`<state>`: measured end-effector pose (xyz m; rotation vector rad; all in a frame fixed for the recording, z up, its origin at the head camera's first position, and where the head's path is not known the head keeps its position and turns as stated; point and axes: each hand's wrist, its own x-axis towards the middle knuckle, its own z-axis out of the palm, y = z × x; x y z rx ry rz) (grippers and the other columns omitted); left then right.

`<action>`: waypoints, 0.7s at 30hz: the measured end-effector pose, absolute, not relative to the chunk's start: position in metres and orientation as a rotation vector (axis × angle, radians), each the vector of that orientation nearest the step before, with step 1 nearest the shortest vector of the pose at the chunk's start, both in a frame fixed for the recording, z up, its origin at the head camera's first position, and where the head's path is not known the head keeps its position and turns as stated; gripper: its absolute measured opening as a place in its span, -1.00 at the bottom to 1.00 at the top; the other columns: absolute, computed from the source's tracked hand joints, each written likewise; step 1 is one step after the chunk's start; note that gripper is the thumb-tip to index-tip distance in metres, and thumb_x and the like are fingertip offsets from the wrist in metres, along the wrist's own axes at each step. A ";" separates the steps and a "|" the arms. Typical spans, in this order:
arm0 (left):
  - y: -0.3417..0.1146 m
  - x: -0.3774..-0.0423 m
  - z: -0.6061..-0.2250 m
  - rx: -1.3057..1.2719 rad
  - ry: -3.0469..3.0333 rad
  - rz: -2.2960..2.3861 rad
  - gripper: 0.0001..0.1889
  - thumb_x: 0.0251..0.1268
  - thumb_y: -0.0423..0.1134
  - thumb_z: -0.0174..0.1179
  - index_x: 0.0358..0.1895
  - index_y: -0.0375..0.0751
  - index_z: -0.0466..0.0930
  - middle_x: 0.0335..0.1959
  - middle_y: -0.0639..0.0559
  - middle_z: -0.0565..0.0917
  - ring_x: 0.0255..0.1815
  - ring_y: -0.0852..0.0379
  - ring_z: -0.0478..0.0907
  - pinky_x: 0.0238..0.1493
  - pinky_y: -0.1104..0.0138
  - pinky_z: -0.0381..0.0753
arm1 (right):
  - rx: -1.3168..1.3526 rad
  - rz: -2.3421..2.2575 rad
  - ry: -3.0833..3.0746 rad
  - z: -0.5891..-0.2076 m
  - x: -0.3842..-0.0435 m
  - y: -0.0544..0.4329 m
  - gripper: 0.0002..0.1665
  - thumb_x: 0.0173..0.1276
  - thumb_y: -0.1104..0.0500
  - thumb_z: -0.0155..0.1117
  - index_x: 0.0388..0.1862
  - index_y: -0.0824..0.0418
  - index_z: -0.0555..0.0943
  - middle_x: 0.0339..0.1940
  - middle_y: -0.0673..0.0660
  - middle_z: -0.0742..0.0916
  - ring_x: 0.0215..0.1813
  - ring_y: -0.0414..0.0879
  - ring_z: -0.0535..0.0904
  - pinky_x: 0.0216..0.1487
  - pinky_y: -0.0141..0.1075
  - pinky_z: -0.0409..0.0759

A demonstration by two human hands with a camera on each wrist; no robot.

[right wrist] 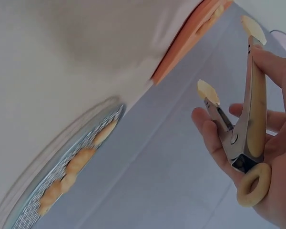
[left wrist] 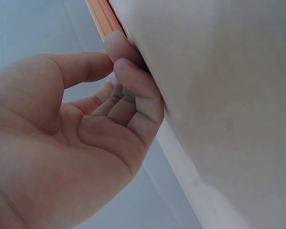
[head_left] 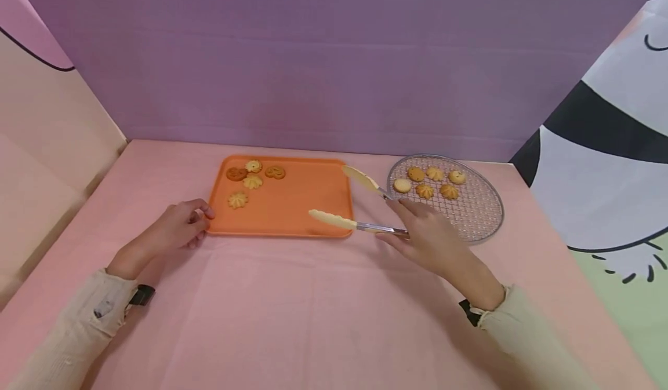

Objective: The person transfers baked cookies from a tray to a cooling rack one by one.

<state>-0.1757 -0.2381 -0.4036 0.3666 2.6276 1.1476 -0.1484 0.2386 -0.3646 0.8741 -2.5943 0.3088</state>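
My left hand (head_left: 180,225) is at the left edge of an orange tray (head_left: 302,204), its thumb and curled fingers holding the rim; the left wrist view shows these fingers (left wrist: 138,88) close up. Several cookies (head_left: 253,181) lie on the tray's left half, some flower-shaped and some pretzel-like. With my right hand (head_left: 433,236) I grip metal tongs (head_left: 381,228) with cream-coloured tips and a ring at the handle end. The tongs' arms are spread, nothing between them, above the tray's right side. Beneath and behind that hand is a round wire mesh rack (head_left: 482,207) with several cookies (head_left: 425,190).
A pink cloth (head_left: 313,309) covers the table. Behind it rises a purple backdrop (head_left: 334,65), with a cartoon-printed panel (head_left: 616,146) at the right and a pale panel (head_left: 47,164) at the left. Pink cloth shows between the tray and the rack.
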 end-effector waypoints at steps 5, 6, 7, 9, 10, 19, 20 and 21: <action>-0.236 -0.174 -0.402 0.342 2.617 1.143 -0.84 0.43 -0.45 0.06 -0.01 -0.43 0.43 -0.55 -0.06 0.56 -0.62 0.10 0.49 -0.57 0.33 0.60 | 0.874 0.397 -2.668 -0.365 -0.154 0.215 0.04 0.13 -0.17 0.53 0.40 0.38 0.32 0.05 0.36 0.67 -0.02 0.22 0.65 -0.07 0.07 0.66; -0.236 -0.174 -0.402 0.340 2.617 1.139 -0.84 0.43 -0.45 0.06 0.00 -0.43 0.43 -0.55 -0.06 0.56 -0.62 0.10 0.49 -0.56 0.33 0.60 | 0.876 0.393 -2.682 -0.365 -0.156 0.211 0.06 0.14 -0.17 0.53 0.41 0.40 0.31 0.05 0.38 0.67 0.00 0.23 0.64 -0.05 0.08 0.65; -0.236 -0.173 -0.402 0.340 2.617 1.135 -0.83 0.43 -0.45 0.06 0.00 -0.43 0.43 -0.55 -0.07 0.56 -0.62 0.10 0.49 -0.56 0.33 0.60 | 0.876 0.381 -2.696 -0.365 -0.157 0.206 0.08 0.14 -0.18 0.52 0.42 0.42 0.30 0.05 0.39 0.66 0.02 0.25 0.63 -0.04 0.08 0.65; -0.236 -0.174 -0.402 0.343 2.619 1.129 -0.83 0.44 -0.45 0.06 0.00 -0.43 0.43 -0.55 -0.06 0.56 -0.62 0.10 0.49 -0.56 0.33 0.60 | 0.875 0.358 -2.728 -0.365 -0.161 0.198 0.07 0.15 -0.20 0.50 0.41 0.42 0.30 0.05 0.40 0.65 0.04 0.24 0.62 -0.01 0.06 0.65; -0.237 -0.174 -0.402 0.346 2.621 1.129 -0.84 0.43 -0.45 0.06 0.00 -0.43 0.43 -0.55 -0.06 0.56 -0.62 0.09 0.49 -0.56 0.33 0.60 | 0.874 0.349 -2.743 -0.365 -0.163 0.194 0.05 0.16 -0.19 0.49 0.40 0.42 0.31 0.04 0.39 0.65 0.04 0.23 0.63 0.00 0.05 0.65; -0.237 -0.176 -0.402 0.360 2.637 1.122 -0.84 0.43 -0.45 0.07 -0.02 -0.42 0.44 -0.56 -0.05 0.57 -0.63 0.10 0.49 -0.59 0.34 0.59 | 0.941 0.303 -2.773 -0.365 -0.179 0.162 -0.09 0.29 -0.22 0.36 0.36 0.37 0.36 0.04 0.32 0.64 0.02 0.14 0.61 0.00 -0.02 0.63; -0.237 -0.176 -0.402 0.361 2.639 1.122 -0.85 0.43 -0.45 0.07 -0.02 -0.42 0.44 -0.56 -0.05 0.57 -0.64 0.10 0.49 -0.59 0.33 0.59 | 0.966 0.307 -2.764 -0.366 -0.180 0.158 -0.10 0.30 -0.21 0.36 0.36 0.37 0.36 0.06 0.33 0.63 0.04 0.13 0.60 0.02 -0.03 0.63; -0.237 -0.176 -0.402 0.362 2.641 1.122 -0.85 0.43 -0.45 0.07 -0.02 -0.42 0.44 -0.56 -0.04 0.57 -0.64 0.10 0.49 -0.59 0.33 0.59 | 0.984 0.305 -2.757 -0.366 -0.181 0.154 -0.11 0.30 -0.20 0.37 0.36 0.37 0.37 0.07 0.32 0.63 0.05 0.12 0.60 0.01 -0.04 0.63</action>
